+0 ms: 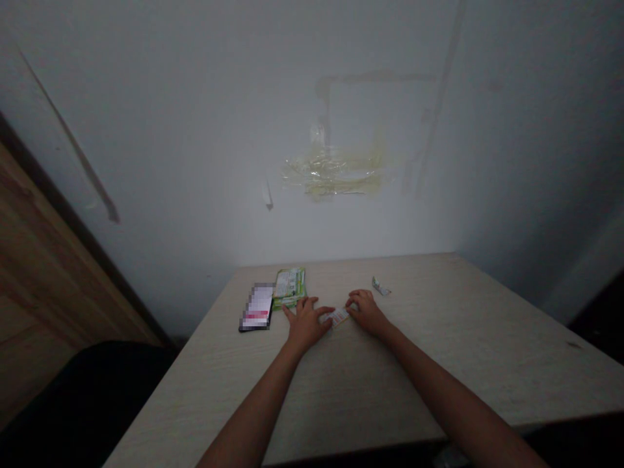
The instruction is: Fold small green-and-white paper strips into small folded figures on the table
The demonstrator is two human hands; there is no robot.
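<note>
Both my hands rest on a pale wooden table (439,351) with a small white and orange packet (336,317) stretched between them. My left hand (306,322) pinches the packet's left end, its other fingers spread on the tabletop. My right hand (366,311) is curled closed on the packet's right end. A green and white packet (289,287) lies just beyond my left hand. A dark phone (257,307) with a lit screen lies left of that packet.
A small torn wrapper scrap (381,286) lies on the table beyond my right hand. The table stands against a white wall with tape residue (336,170). A wooden panel (43,279) is at the left, and something dark (82,396) sits below it.
</note>
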